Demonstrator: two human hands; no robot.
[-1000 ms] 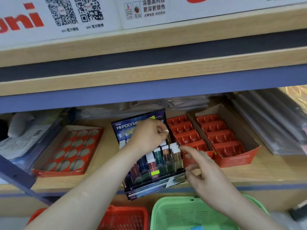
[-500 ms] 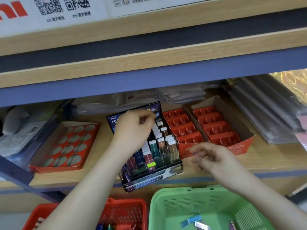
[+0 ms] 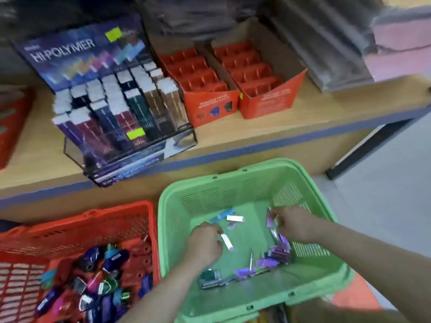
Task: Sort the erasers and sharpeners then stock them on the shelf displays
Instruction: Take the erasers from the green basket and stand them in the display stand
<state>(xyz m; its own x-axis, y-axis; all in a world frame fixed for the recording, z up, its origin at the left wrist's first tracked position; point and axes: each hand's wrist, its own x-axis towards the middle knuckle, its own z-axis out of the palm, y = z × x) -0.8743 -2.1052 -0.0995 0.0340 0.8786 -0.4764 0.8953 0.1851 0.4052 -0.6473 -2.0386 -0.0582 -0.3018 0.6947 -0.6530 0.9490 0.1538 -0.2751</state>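
Both my hands are down inside the green basket (image 3: 310, 197), which holds several loose wrapped erasers (image 3: 275, 255), purple, blue and white. My left hand (image 3: 205, 243) is curled, and a white eraser (image 3: 227, 241) sticks out from its fingertips. My right hand (image 3: 292, 224) grips a purple eraser (image 3: 269, 219) near the basket's right wall. On the shelf above stands the Hi-Polymer eraser display (image 3: 121, 101), its rows filled with upright erasers. The red basket (image 3: 77, 229) at the left holds several sharpeners (image 3: 98, 283).
Two red cardboard display trays (image 3: 210, 103) (image 3: 268, 101) with empty slots stand right of the eraser display. Another red tray (image 3: 11, 122) shows at the far left. Stacked plastic-wrapped packs (image 3: 326, 50) lie on the shelf's right end. The frame is blurred.
Both hands left the eraser display on the shelf and dropped into the green basket. The view tilted down from the shelf to the baskets.
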